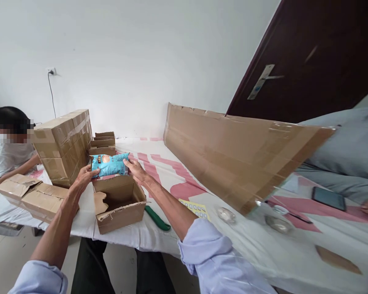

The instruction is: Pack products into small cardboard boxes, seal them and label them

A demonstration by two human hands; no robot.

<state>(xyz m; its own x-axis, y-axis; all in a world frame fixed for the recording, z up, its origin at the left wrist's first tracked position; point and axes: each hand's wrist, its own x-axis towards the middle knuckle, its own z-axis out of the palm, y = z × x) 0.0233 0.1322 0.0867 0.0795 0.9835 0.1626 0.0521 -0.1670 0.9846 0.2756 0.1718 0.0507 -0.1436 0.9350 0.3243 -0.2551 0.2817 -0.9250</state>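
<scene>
A blue printed plastic snack packet (pixel 110 164) is stretched between my two hands. My left hand (pixel 87 175) grips its left end, thumb on top, and my right hand (pixel 135 168) pinches its right end. Right below the packet stands an open cardboard box (pixel 121 218) with its flaps up; the part of its inside that shows holds nothing I can make out. Beside the box, on its right, lies a dark green long-handled object (pixel 157 218), perhaps a box cutter.
Stacked taped cartons (pixel 61 143) and a closed carton (pixel 38 196) stand left; smaller open boxes (pixel 102 143) are behind. A large cardboard sheet (pixel 230 151) stands right, with tape rolls (pixel 226 215), a yellow sticker sheet (pixel 194 208) and a phone (pixel 328 199). People sit at both sides.
</scene>
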